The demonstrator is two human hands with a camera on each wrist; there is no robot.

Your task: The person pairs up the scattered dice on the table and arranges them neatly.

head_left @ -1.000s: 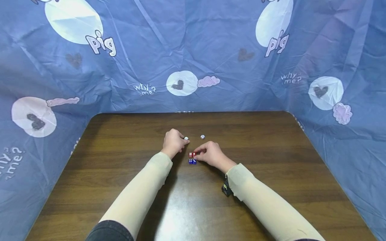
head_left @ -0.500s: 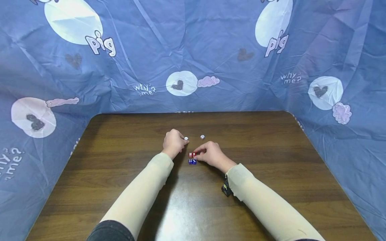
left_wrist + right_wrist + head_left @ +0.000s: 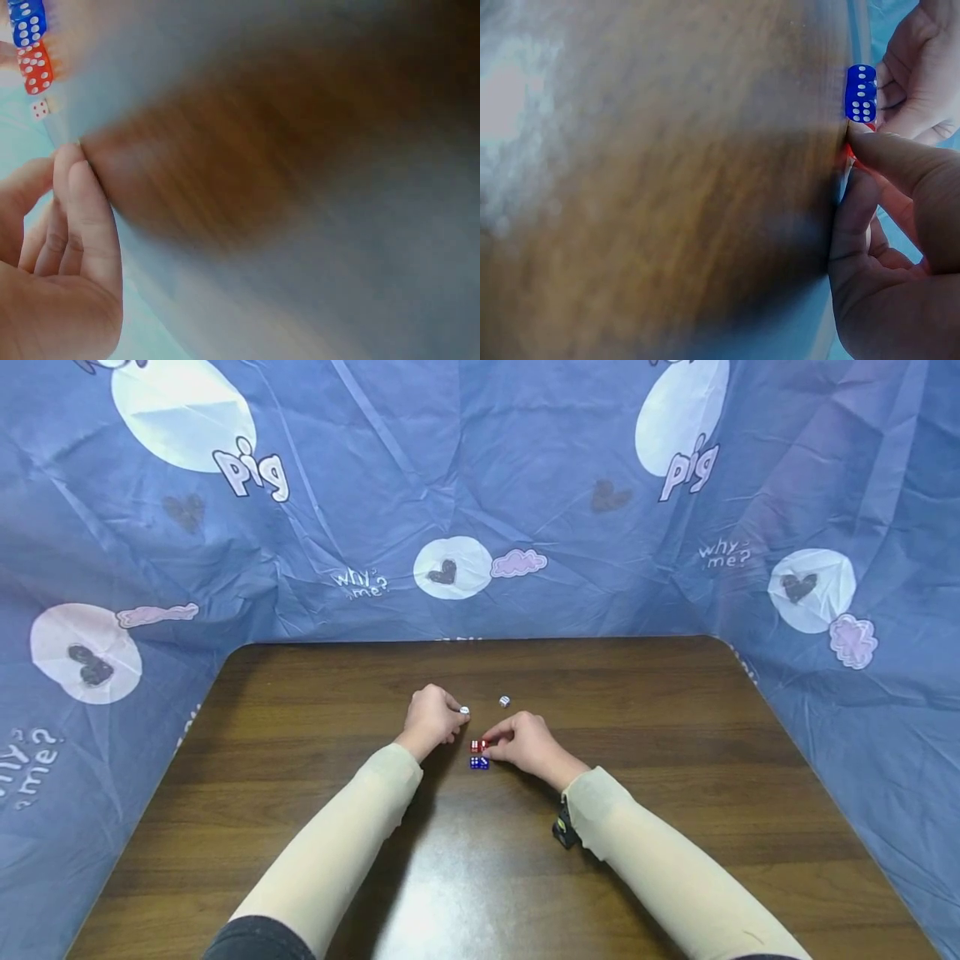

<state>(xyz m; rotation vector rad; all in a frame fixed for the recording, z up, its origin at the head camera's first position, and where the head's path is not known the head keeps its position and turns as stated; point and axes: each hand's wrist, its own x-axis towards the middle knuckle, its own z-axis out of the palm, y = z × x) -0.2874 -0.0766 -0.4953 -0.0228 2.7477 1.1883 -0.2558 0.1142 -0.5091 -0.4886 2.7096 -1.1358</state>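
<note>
My left hand (image 3: 432, 720) pinches a white die (image 3: 464, 711) between thumb and index finger, behind and left of the dice in the middle. In the left wrist view that die is hidden by the fingertips. Two red dice (image 3: 475, 747) stand side by side, with two blue dice (image 3: 478, 763) in a row on their near side. My right hand (image 3: 527, 745) holds the right-hand red die, thumb and index finger at its near and far faces. The right wrist view shows the blue dice (image 3: 861, 94) beside the right thumb, with only slivers of red showing.
A second white die (image 3: 504, 701) lies farther back, beyond the right hand. The brown wooden table (image 3: 637, 693) reaches a blue patterned cloth (image 3: 585, 593) at the back and sides. A black device (image 3: 564, 828) is strapped at the right wrist.
My left hand has drawn slightly toward me, and the white die has come with it. The right hand and the red and blue dice stay where they were.
</note>
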